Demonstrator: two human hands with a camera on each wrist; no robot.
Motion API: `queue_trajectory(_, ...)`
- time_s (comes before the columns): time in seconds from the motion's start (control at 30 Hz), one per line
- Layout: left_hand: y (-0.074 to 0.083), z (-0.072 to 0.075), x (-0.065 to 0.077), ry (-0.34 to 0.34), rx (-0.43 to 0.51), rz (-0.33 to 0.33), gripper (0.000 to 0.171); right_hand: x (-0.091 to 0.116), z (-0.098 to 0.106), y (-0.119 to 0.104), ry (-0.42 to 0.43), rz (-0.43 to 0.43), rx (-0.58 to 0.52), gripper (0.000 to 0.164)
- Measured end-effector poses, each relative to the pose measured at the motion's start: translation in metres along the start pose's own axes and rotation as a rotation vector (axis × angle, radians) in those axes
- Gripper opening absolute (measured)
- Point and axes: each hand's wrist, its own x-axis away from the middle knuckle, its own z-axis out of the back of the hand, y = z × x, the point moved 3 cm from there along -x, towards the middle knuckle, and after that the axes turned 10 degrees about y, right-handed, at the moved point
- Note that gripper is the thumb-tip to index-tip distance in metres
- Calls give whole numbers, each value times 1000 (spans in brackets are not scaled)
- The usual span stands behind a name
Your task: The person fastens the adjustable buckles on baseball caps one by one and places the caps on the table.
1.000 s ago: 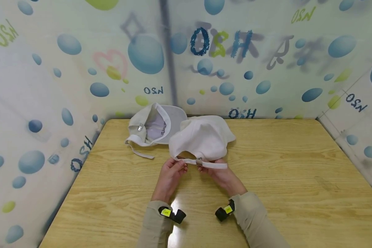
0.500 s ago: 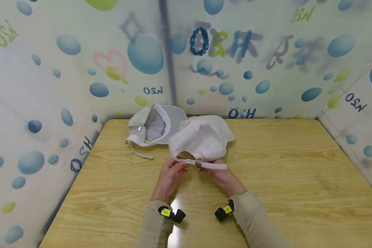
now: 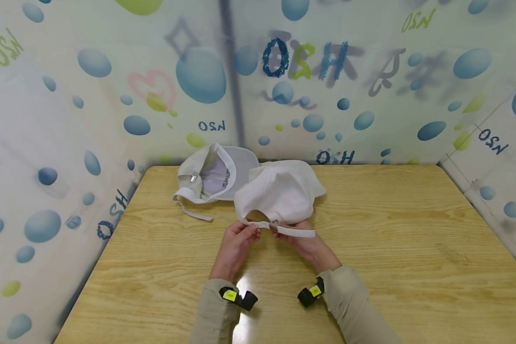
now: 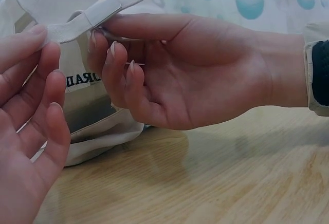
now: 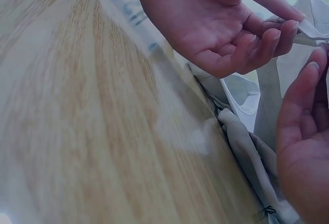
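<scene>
A white baseball cap [image 3: 279, 191] stands on the table with its back opening towards me. My left hand [image 3: 237, 242] pinches its back strap [image 3: 262, 224] between thumb and fingers, left of the buckle [image 4: 103, 9]. At the buckle, my right hand [image 3: 311, 246] holds the strap from underneath, thumb along it and the other fingers curled below. The strap's loose end [image 3: 298, 232] sticks out to the right above that hand. Dark lettering [image 4: 82, 80] shows inside the cap in the left wrist view.
A second pale cap [image 3: 242, 167] lies left of the first, inside facing me, its loose strap [image 3: 195, 214] trailing on the wooden table [image 3: 413, 248]. Behind the table hangs a patterned curtain [image 3: 370, 71] with blue and green spots. Both wrists wear black camera bands [image 3: 311, 292].
The buckle and the strap's loose end have shifted slightly down and towards the left. Both hands keep their grip in nearly the same place, and the second cap stays where it was.
</scene>
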Motion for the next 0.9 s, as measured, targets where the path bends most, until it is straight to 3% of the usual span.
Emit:
queue_trajectory(0.27, 0, -2, 1, -40, -9, -2, 19, -2, 0, 3, 3, 10, 0, 4)
queue_trajectory(0.6, -4, -2, -1, -55, -53, 1, 12, -5, 3, 6, -5, 44, 66, 11)
queue_trajectory(0.77, -9, -2, 1, -35, -158, 13, 4, -3, 0, 7, 34, 48, 126, 15)
queue_trajectory(0.9, -11, -1, 1, -20, -268, 7, 13, -3, -5, 6, 67, 71, 185, 8)
